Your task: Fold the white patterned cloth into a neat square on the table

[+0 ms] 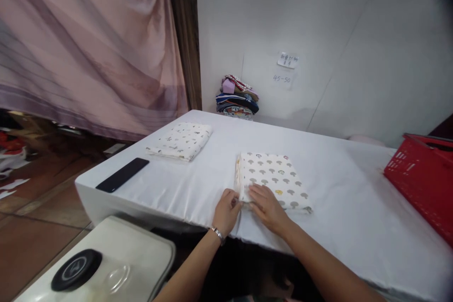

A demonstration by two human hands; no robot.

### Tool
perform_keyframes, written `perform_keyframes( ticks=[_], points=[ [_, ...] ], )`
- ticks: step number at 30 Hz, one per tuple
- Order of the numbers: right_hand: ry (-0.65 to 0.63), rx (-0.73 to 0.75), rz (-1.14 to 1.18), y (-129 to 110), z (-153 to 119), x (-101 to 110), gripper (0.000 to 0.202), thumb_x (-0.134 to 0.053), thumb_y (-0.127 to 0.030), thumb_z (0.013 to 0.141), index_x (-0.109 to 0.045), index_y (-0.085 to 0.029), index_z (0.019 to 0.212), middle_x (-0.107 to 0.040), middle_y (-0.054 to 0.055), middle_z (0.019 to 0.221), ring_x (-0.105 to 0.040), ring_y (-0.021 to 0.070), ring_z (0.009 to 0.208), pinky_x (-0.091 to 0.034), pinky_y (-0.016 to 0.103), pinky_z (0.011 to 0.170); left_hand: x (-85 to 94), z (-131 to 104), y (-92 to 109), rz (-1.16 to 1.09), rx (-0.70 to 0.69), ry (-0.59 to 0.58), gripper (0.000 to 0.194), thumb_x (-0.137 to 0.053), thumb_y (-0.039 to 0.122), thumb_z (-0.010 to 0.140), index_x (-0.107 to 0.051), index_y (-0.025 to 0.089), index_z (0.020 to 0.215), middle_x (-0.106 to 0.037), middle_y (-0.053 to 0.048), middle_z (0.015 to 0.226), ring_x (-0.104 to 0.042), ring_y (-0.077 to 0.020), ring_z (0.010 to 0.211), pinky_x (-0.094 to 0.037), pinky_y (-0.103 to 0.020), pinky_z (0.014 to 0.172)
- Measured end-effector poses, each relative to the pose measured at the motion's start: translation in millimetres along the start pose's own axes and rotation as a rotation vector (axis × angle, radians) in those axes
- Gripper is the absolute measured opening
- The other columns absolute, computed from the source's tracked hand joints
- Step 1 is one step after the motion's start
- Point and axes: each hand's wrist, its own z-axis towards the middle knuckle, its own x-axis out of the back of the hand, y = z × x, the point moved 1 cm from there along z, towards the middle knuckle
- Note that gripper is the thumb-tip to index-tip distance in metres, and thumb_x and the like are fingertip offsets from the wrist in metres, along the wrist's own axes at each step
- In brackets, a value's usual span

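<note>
A folded white cloth with grey, yellow and red mushroom prints (274, 177) lies in front of me on the white-covered table (184, 186). My left hand (226, 210), with a metal band at the wrist, has its fingers closed at the cloth's near left corner. My right hand (267, 205) rests on the cloth's near edge beside it, fingers spread out over the fabric. A second folded cloth with small prints (184, 140) lies farther back on the left, touched by neither hand.
A dark phone (122, 175) lies near the table's left edge. At the right is a red basket (421, 179). Folded fabrics (238, 99) are stacked by the wall. A pale lidded container (130, 255) with a black round cap stands at the lower left.
</note>
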Motion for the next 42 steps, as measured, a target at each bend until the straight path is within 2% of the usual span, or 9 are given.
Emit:
perform_keyframes(
  ticks=[3,8,11,15,19,24,29,33,42],
  points=[
    [0.044,-0.119,-0.079,23,-7,21,0.038,-0.039,-0.032,0.088,-0.049,-0.023,0.124,-0.049,0.007,0.13,-0.036,0.0237,0.125,-0.027,0.049,0.104,1.1,0,-1,-0.038,0.007,0.001,0.002,-0.051,0.018,0.073,-0.051,0.02,0.072,-0.047,0.001,0.084,-0.048,-0.0117,0.071,-0.042,-0.025,0.065],
    [0.136,-0.367,-0.243,83,-29,47,0.04,-0.038,-0.036,0.086,-0.053,-0.019,0.119,-0.05,0.009,0.129,-0.038,0.0257,0.124,-0.028,0.047,0.102,1.5,1,-1,-0.047,0.038,-0.014,0.005,-0.054,0.024,0.073,-0.053,0.019,0.075,-0.048,0.0,0.088,-0.048,-0.0113,0.067,-0.044,-0.026,0.065],
    [0.112,-0.486,-0.281,110,-44,50,0.044,-0.037,-0.038,0.085,-0.051,-0.017,0.121,-0.051,0.01,0.127,-0.04,0.026,0.122,-0.032,0.045,0.101,-0.3,3,1,-0.045,0.08,-0.002,0.017,-0.058,0.035,0.073,-0.055,0.019,0.079,-0.048,-0.001,0.089,-0.049,-0.0116,0.065,-0.045,-0.027,0.064],
    [0.066,-0.643,-0.214,124,-60,41,0.049,-0.035,-0.043,0.084,-0.05,-0.015,0.122,-0.047,0.011,0.13,-0.042,0.0252,0.121,-0.036,0.042,0.099,-5.6,7,3,-0.038,0.072,0.035,0.022,-0.054,0.038,0.076,-0.052,0.019,0.065,-0.047,-0.001,0.081,-0.048,-0.0122,0.065,-0.044,-0.027,0.063],
    [0.041,-0.711,-0.159,124,-64,36,0.051,-0.035,-0.045,0.085,-0.051,-0.013,0.121,-0.041,0.012,0.135,-0.04,0.0254,0.123,-0.038,0.04,0.099,-9.3,8,1,-0.057,0.073,0.045,0.026,-0.05,0.035,0.079,-0.046,0.019,0.059,-0.045,0.0,0.078,-0.048,-0.012,0.065,-0.043,-0.027,0.063],
    [0.087,-0.554,-0.226,107,-48,46,0.048,-0.034,-0.043,0.085,-0.049,-0.018,0.124,-0.041,0.01,0.135,-0.035,0.0246,0.126,-0.032,0.042,0.102,-7.1,9,1,0.016,0.076,0.027,0.028,-0.049,0.036,0.079,-0.046,0.019,0.057,-0.046,0.0,0.076,-0.049,-0.012,0.065,-0.043,-0.028,0.064],
    [-0.086,-0.553,-0.252,100,-38,41,0.047,-0.034,-0.044,0.086,-0.048,-0.021,0.124,-0.039,0.009,0.137,-0.029,0.025,0.129,-0.029,0.046,0.1,-5.9,12,4,0.09,0.11,0.015,0.038,-0.045,0.045,0.082,-0.05,0.018,0.055,-0.047,-0.001,0.074,-0.049,-0.013,0.065,-0.042,-0.029,0.065],
    [-0.138,-0.546,-0.262,98,-29,39,0.041,-0.032,-0.043,0.087,-0.05,-0.026,0.12,-0.044,0.007,0.134,-0.031,0.0254,0.127,-0.026,0.051,0.099,-9.3,11,3,0.13,0.072,0.056,0.036,-0.04,0.039,0.085,-0.049,0.019,0.057,-0.048,-0.002,0.075,-0.05,-0.0139,0.068,-0.042,-0.03,0.065],
    [0.01,-0.293,-0.087,45,56,37,0.051,-0.026,-0.046,0.09,-0.034,-0.023,0.135,-0.031,0.008,0.142,-0.019,0.0236,0.133,-0.018,0.049,0.105,-15.6,5,5,0.18,0.021,0.103,0.032,-0.034,0.033,0.089,-0.052,0.02,0.067,-0.051,-0.005,0.085,-0.052,-0.0175,0.08,-0.042,-0.034,0.076]
  ],
)
